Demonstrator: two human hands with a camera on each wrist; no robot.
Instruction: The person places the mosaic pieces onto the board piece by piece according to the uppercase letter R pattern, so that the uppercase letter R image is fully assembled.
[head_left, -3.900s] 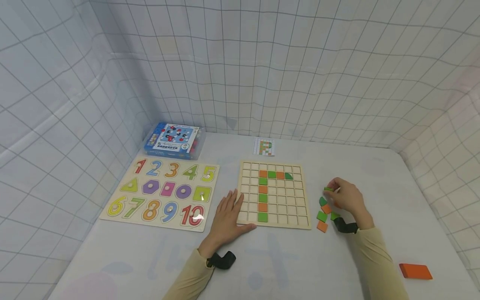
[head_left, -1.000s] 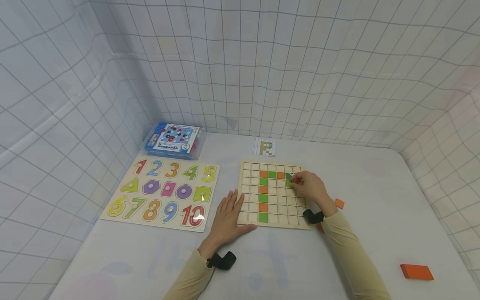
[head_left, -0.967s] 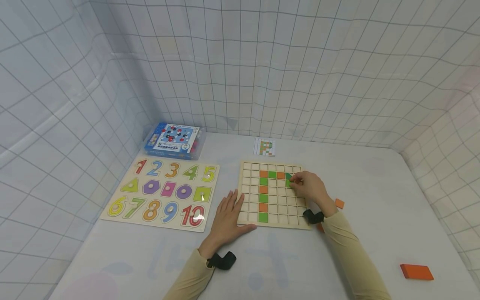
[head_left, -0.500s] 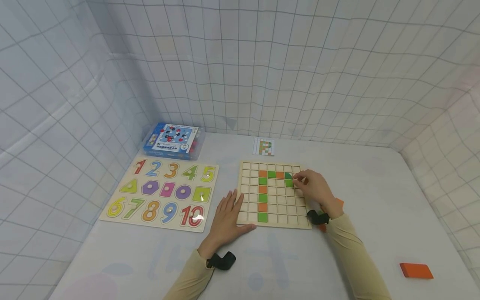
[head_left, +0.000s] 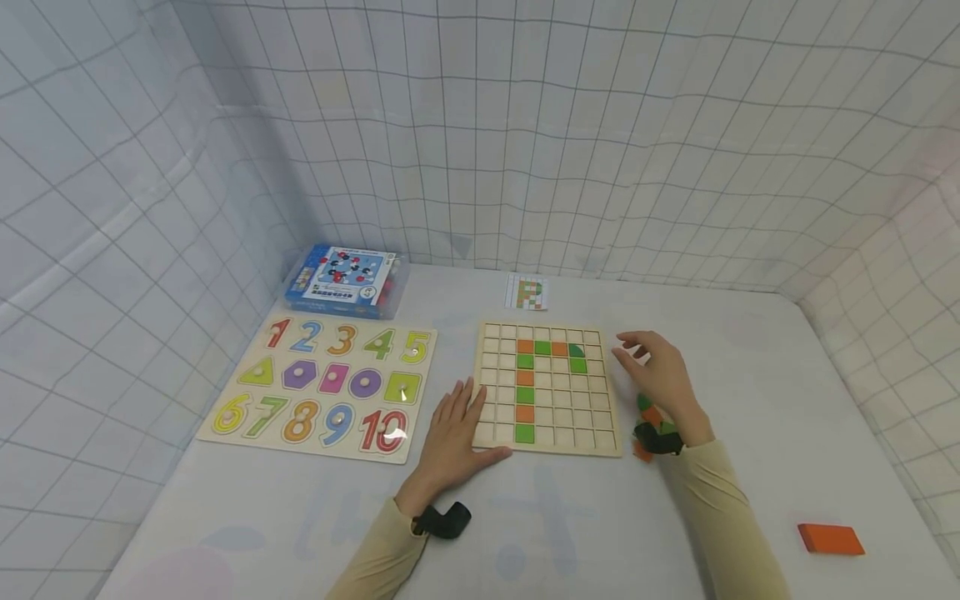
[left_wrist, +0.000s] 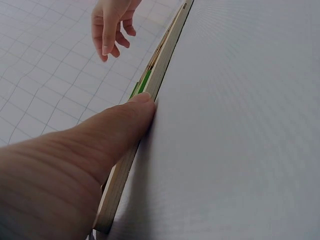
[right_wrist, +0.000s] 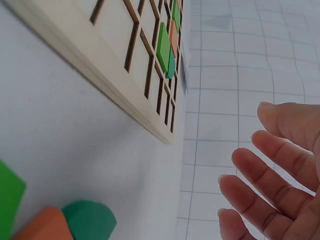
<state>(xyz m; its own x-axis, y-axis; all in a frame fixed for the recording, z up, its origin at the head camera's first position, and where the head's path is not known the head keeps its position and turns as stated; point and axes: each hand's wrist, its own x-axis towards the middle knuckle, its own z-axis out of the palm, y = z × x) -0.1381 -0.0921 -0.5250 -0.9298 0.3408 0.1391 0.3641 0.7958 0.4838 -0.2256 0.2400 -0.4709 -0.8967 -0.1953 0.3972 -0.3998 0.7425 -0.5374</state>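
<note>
A wooden grid board [head_left: 550, 450] lies in the middle of the table, with green and orange square tiles in a column and along an upper row. A dark green quarter-round tile [head_left: 576, 351] ends that row, and a green square tile [head_left: 578, 365] sits just below it. My left hand [head_left: 448, 437] rests on the board's lower left corner, fingers straight, its thumb against the front edge in the left wrist view. My right hand [head_left: 660, 375] is in the air right of the board, fingers loosely bent and holding nothing. Below it lie several loose tiles [head_left: 651, 414], partly hidden by the wrist strap.
A number and shape puzzle board [head_left: 318, 387] lies on the left. Behind it is a blue boxed set [head_left: 345, 282]. A small pattern card [head_left: 527, 292] lies behind the grid board. An orange block [head_left: 831, 539] is at the front right. Grid-patterned cloth walls surround the table.
My right hand took a green tile from the loose pile, set it into the board below the quarter-round tile, let go and drew back to the right. The left hand stayed still.
</note>
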